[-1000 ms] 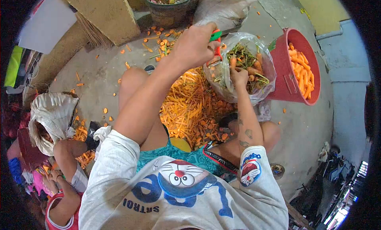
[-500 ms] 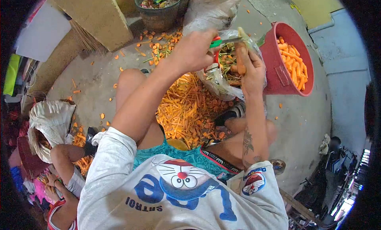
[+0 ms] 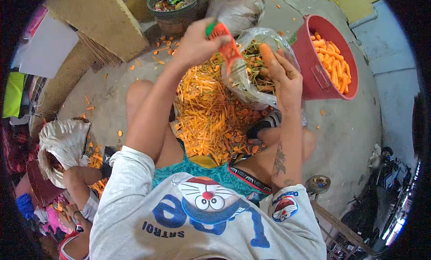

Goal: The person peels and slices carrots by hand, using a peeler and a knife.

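Observation:
My left hand point(image 3: 287, 80) holds an orange carrot point(image 3: 266, 56) upright over a clear plastic bag point(image 3: 244, 95) that contains green stems and carrot bits. To its left, my right hand point(image 3: 196, 43) is closed round a red tool with a green end point(image 3: 228, 47), blurred at its lower part. Tool and carrot are apart. Beneath both hands, a large heap of orange peelings and carrot slices point(image 3: 202, 112) lies on the floor between my legs. A red bucket point(image 3: 316, 76) of peeled carrots point(image 3: 332, 62) is just right of my left hand.
A dark bin point(image 3: 175, 20) with rubbish and a whitish sack point(image 3: 238, 11) stand at the back. Another person's arm and leg point(image 3: 81, 186) show at lower left, near a white sack point(image 3: 63, 141). Carrot scraps dot the floor. A metal frame point(image 3: 336, 224) is at lower right.
My right hand has moved left, away from the carrot, and the red tool now points downward. The green-topped end of the carrot no longer shows. The view has shifted slightly.

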`<state>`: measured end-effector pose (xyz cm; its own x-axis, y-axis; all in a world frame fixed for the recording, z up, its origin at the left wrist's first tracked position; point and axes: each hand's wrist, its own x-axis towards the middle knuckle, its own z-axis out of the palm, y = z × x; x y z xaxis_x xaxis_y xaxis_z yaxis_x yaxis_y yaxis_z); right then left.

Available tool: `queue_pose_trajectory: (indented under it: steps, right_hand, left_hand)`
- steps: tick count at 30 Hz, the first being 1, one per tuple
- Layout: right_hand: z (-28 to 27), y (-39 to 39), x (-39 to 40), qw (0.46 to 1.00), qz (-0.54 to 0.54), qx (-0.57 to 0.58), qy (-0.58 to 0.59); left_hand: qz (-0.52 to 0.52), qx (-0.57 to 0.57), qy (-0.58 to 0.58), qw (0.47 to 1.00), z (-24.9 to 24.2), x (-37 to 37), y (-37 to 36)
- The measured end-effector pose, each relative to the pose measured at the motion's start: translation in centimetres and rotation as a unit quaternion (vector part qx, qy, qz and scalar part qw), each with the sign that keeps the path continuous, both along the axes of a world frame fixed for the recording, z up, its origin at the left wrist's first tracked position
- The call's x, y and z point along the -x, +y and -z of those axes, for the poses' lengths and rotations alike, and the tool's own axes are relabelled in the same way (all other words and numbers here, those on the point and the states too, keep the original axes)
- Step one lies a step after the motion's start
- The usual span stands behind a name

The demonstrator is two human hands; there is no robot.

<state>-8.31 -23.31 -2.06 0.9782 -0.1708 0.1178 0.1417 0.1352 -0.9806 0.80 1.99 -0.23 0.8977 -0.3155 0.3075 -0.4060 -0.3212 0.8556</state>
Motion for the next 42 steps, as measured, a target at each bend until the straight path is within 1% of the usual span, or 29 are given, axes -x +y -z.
queue_pose_trajectory:
  steps: [1, 2, 3, 5, 6, 8, 9, 11, 13, 14, 15, 17, 18, 21, 22, 23, 25, 26, 27, 29, 33, 34, 35, 36, 38, 39, 40, 41, 42]
  right_hand:
    - [0.1, 0.0, 0.0, 0.999, 0.018, 0.016, 0.03]
    - [0.0, 0.0, 0.3, 0.998, -0.003, -0.018, 0.062]
    - [-0.6, 0.4, 0.7, 0.998, -0.004, -0.019, 0.064]
    - [-1.5, 1.2, 1.2, 0.984, -0.041, -0.142, 0.098]
    - [-1.3, 1.3, 1.3, 0.984, -0.042, -0.142, 0.101]
    - [-0.7, 1.3, 1.5, 0.972, -0.101, -0.19, 0.091]
    - [-0.5, 1.4, 1.6, 0.972, -0.101, -0.191, 0.095]
    - [-0.5, 1.9, 1.8, 0.961, -0.074, -0.251, 0.092]
    - [-1.4, 3.6, 1.9, 0.964, -0.043, -0.244, 0.092]
    - [-1.6, 4.0, 2.0, 0.967, -0.011, -0.238, 0.09]
    - [-1.2, 3.4, 2.1, 0.967, -0.011, -0.238, 0.092]
    - [0.0, 1.5, 2.7, 0.94, -0.173, -0.289, 0.048]
    - [0.1, 1.1, 2.6, 0.94, -0.174, -0.29, 0.048]
    - [-0.8, 1.3, 2.1, 0.931, -0.189, -0.309, 0.047]
    - [-2.0, 2.6, 2.3, 0.948, -0.091, -0.295, 0.073]
    - [-2.5, 3.4, 2.4, 0.955, 0.009, -0.279, 0.102]
    - [-2.0, 3.2, 2.5, 0.965, -0.013, -0.252, 0.076]
    - [-1.6, 3.1, 2.8, 0.972, -0.036, -0.226, 0.051]
    - [-1.2, 2.7, 3.1, 0.972, -0.036, -0.226, 0.056]
    - [-0.7, 1.6, 2.8, 0.951, -0.133, -0.272, 0.06]
    - [-0.4, 1.6, 2.2, 0.94, -0.124, -0.313, 0.055]
    - [-1.2, 2.5, 2.4, 0.955, -0.083, -0.279, 0.051]
    - [-1.6, 3.0, 2.6, 0.968, -0.043, -0.243, 0.049]
    - [-1.3, 2.9, 2.8, 0.967, -0.042, -0.244, 0.055]
    - [-1.1, 2.6, 2.9, 0.965, -0.084, -0.243, 0.047]
    - [0.0, 1.6, 2.4, 0.965, -0.085, -0.244, 0.045]
    - [2.1, -0.2, 1.8, 0.92, -0.205, -0.334, 0.023]
    - [3.0, -1.2, 1.2, 0.852, -0.321, -0.413, 0.002]
    - [1.9, -0.4, 1.3, 0.853, -0.322, -0.411, -0.001]
  left_hand:
    - [0.013, 0.128, 0.051, 0.99, -0.4, -0.2, 0.0]
    - [-0.003, 0.169, 0.116, 0.979, -0.6, 0.1, 0.0]
    - [-0.003, 0.168, 0.118, 0.979, -0.4, 0.2, -0.4]
    - [0.045, 0.269, 0.149, 0.951, 0.1, 0.3, -1.5]
    - [0.044, 0.264, 0.147, 0.952, 0.1, 0.5, -2.0]
    - [0.048, 0.267, 0.15, 0.951, 0.3, 0.8, -3.0]
    - [0.054, 0.269, 0.151, 0.95, 0.5, 1.0, -3.5]
    - [0.062, 0.278, 0.154, 0.946, 0.9, 1.7, -4.5]
    - [0.115, 0.255, 0.077, 0.957, 0.8, 2.9, -5.6]
    - [0.1, 0.217, -0.042, 0.97, 1.6, 2.6, -6.1]
    - [0.1, 0.218, -0.04, 0.97, 1.4, 2.0, -5.8]
    - [0.033, 0.274, 0.021, 0.961, 1.1, 0.3, -4.3]
    - [-0.016, 0.273, 0.034, 0.961, 0.9, -1.1, -3.3]
    - [-0.057, 0.293, 0.055, 0.953, 1.9, -1.3, -3.4]
    - [-0.032, 0.25, 0.038, 0.967, 1.8, 0.2, -4.5]
    - [-0.03, 0.249, 0.04, 0.967, 1.7, 1.4, -5.4]
    - [0.107, 0.242, -0.086, 0.961, 1.2, 3.1, -6.6]
    - [0.063, 0.245, -0.044, 0.966, 1.2, 2.4, -6.1]
    - [0.061, 0.246, -0.04, 0.967, 1.8, 1.0, -5.1]
    - [-0.051, 0.271, 0.015, 0.961, 2.2, -1.9, -3.0]
    - [0.014, 0.252, -0.023, 0.967, 0.9, 2.6, -5.4]
    - [0.092, 0.232, -0.031, 0.968, 0.0, 4.2, -5.7]
    - [0.091, 0.233, -0.028, 0.968, 0.2, 3.5, -5.6]
    - [0.054, 0.239, -0.041, 0.969, 0.8, 2.1, -5.2]
    - [-0.021, 0.278, -0.041, 0.959, 1.7, -0.8, -3.6]
    - [-0.02, 0.277, -0.043, 0.96, 1.9, -0.8, -3.3]
    - [-0.044, 0.259, -0.035, 0.964, 2.2, -0.7, -3.2]
    - [-0.07, 0.242, -0.027, 0.967, 2.2, -0.8, -3.3]
    - [-0.022, 0.25, -0.004, 0.968, 1.4, 1.4, -4.2]
